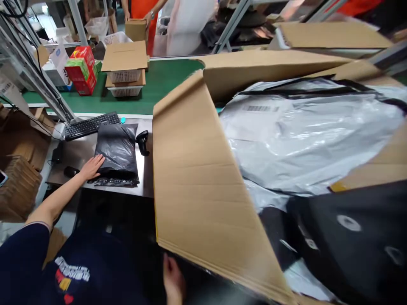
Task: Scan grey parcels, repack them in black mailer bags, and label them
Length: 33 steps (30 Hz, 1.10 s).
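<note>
My left hand (91, 167) lies flat with fingers spread on the left edge of a black plastic mailer bag (117, 153) on the steel desk (79, 153). My right hand (173, 280) shows only in part at the bottom, under the lower edge of a large cardboard box flap (197, 178); its fingers are hidden. The big box holds grey plastic parcels (305, 135) and black plastic parcels (352, 237).
A keyboard (91, 124), a handheld scanner (143, 142) and a mouse (70, 171) sit around the bag. Behind runs a green conveyor (168, 80) carrying baskets with cardboard (125, 70) and a red box (81, 70). Another person stands beyond. Flat cartons (19, 186) are stacked at left.
</note>
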### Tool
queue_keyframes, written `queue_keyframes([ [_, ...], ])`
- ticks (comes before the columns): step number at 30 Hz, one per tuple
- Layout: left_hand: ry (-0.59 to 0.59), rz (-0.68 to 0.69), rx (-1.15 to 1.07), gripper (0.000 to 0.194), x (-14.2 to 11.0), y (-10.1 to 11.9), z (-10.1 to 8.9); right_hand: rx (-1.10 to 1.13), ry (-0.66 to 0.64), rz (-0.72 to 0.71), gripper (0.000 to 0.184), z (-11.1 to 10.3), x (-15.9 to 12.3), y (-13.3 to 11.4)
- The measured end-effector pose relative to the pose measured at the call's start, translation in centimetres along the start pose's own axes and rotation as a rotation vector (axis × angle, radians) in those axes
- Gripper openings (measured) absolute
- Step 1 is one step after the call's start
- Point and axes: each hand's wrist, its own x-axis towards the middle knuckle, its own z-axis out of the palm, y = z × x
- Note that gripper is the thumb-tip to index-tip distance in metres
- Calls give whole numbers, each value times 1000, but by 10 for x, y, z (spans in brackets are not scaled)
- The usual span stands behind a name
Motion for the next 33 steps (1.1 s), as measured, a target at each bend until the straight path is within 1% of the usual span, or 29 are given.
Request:
queue_keyframes([
  [1,13,5,-18,96,2,0,4,-34,57,-30,35,28,15,-19],
  [2,28,5,-40,97,4,1,9,-64,79,-84,37,55,39,-41],
  [3,45,2,-65,98,5,2,13,-92,57,-160,37,79,72,-63],
  [4,62,0,-94,99,7,3,17,-98,-45,-256,40,99,112,-85],
  [5,75,3,-130,100,8,5,20,-145,-80,-331,44,116,155,-105],
  [6,87,14,-171,100,10,6,23,-203,-98,-388,52,128,199,-120],
  [7,96,29,-221,100,12,7,24,-255,-132,-426,62,136,240,-131],
  [8,102,43,-281,97,14,6,26,-291,-169,-464,70,141,276,-136],
  [9,106,49,-354,92,16,4,27,-319,-202,-499,74,145,305,-136],
  [10,109,41,-440,84,19,1,28,-347,-233,-532,75,148,326,-131],
  [11,112,19,-540,75,22,-3,29,-377,-259,-570,72,152,340,-123],
  [13,115,-47,-756,56,28,-13,32,-455,-306,-659,58,159,351,-104],
  [15,123,-96,-933,41,32,-23,36,-530,-355,-748,47,166,347,-86],
  [17,141,-94,-1008,33,34,-32,40,-565,-370,-791,45,168,339,-73],
  [19,117,-17,-986,32,33,-39,43,-550,-353,-780,52,164,331,-64],
  [20,72,49,-952,34,32,-43,43,-530,-347,-760,57,160,327,-60],
  [23,-125,276,-800,44,25,-56,45,-464,-376,-698,66,146,316,-51],
  [24,-171,333,-746,48,22,-60,45,-449,-392,-681,66,142,312,-49],
  [25,-190,368,-700,51,19,-64,45,-438,-408,-669,66,139,308,-47],
  [27,-191,399,-638,53,11,-69,46,-426,-446,-655,63,133,300,-45],
  [29,-194,407,-605,63,2,-70,48,-432,-495,-640,63,127,290,-43],
  [31,-215,412,-566,78,-9,-69,52,-449,-534,-613,74,122,280,-41],
  [32,-222,405,-542,83,-14,-67,55,-455,-544,-597,78,120,276,-40],
  [33,-222,390,-515,84,-20,-65,57,-458,-546,-583,78,119,271,-39],
])
